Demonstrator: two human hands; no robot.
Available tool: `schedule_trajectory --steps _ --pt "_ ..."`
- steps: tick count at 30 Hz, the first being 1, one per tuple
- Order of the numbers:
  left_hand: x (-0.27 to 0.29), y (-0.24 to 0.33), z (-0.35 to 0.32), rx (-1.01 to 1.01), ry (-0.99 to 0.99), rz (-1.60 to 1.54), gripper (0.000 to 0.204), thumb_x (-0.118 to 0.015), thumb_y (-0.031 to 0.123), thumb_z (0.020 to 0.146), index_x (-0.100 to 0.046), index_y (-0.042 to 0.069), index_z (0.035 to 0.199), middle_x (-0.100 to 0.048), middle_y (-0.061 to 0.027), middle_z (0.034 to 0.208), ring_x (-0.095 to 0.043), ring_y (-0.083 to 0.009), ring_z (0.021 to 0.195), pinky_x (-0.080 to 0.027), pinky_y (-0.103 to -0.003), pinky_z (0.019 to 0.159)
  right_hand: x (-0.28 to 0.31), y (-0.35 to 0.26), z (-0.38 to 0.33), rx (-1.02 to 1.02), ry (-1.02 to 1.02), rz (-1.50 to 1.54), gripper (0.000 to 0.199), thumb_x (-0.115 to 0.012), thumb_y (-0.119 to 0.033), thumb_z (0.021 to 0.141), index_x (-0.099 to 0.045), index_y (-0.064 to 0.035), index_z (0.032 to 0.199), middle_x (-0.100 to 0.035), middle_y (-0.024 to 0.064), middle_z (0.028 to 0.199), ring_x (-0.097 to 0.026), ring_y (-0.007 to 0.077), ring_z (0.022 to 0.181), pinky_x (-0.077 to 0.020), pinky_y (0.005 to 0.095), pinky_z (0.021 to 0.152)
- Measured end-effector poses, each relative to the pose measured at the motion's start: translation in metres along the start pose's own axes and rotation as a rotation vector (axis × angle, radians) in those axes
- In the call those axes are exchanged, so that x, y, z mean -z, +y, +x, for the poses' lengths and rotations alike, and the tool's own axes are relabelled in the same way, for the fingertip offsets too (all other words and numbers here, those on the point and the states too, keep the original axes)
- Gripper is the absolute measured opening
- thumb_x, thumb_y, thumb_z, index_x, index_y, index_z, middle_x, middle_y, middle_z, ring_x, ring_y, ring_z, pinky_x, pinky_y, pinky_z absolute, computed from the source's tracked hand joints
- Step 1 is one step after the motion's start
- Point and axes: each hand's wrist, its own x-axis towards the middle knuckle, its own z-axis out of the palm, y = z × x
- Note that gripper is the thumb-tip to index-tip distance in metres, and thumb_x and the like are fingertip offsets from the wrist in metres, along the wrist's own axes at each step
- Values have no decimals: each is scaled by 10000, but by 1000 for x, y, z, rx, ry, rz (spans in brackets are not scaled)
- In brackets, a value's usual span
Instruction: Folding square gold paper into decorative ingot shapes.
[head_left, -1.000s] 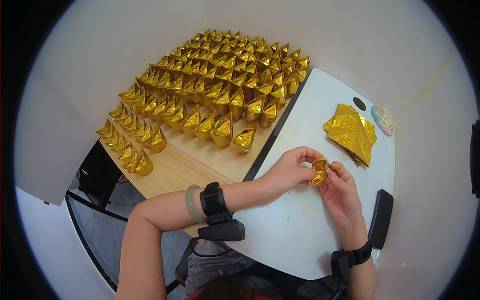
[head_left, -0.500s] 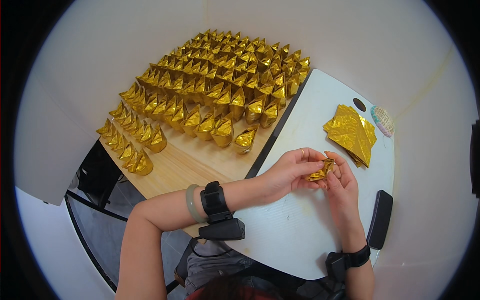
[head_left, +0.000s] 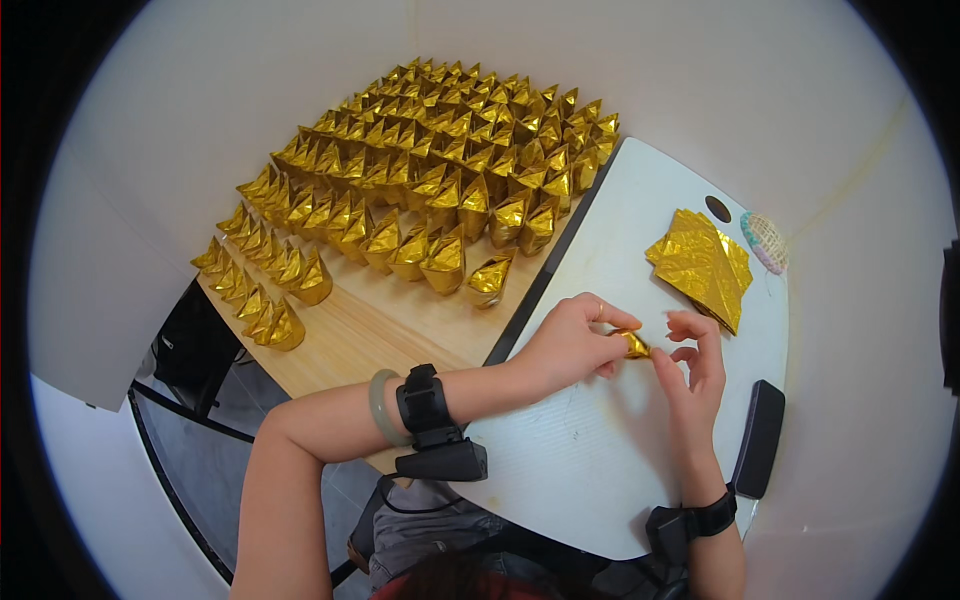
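Observation:
Over the white board, my left hand (head_left: 575,342) pinches a small folded gold foil paper (head_left: 637,346) between thumb and fingers. My right hand (head_left: 697,365) is beside it with thumb and fingers spread apart. Its thumb tip is close to the paper's right end; whether they touch I cannot tell. Part of the folded paper is hidden behind my left fingers. Beyond my right hand lies a fanned stack of flat gold foil sheets (head_left: 705,262). One finished-looking gold paper ingot (head_left: 490,279) stands nearest my left hand on the wooden table.
Rows of gold paper ingots (head_left: 420,180) cover much of the wooden table (head_left: 345,345) at left. The white board (head_left: 560,450) has a dark oval hole (head_left: 719,209) near a woven pad (head_left: 765,243). A black oblong case (head_left: 760,438) sits at its right edge. Walls close in behind.
My right hand has let go of the folded paper and its fingers have spread, moving slightly right. My left hand still pinches the paper and has shifted a little left.

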Motion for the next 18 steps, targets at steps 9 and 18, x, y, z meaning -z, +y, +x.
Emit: schedule_trajectory --steps 9,18 --pt "10 11 -1 -395 108 484 156 -595 167 859 -704 75 921 -516 -58 951 -506 -105 769 -433 -272 652 13 6 0 273 -15 -272 198 -584 1 714 -640 -62 893 -563 104 1048 -522 241 1001 -430 327 802" --pt "31 18 1 -973 -68 1158 117 -628 96 653 -663 163 742 -525 13 837 -516 -201 792 -444 -329 577 9 -4 2 443 -149 -458 198 -570 -34 628 -665 -96 791 -564 112 1054 -499 303 1011 -429 405 865"
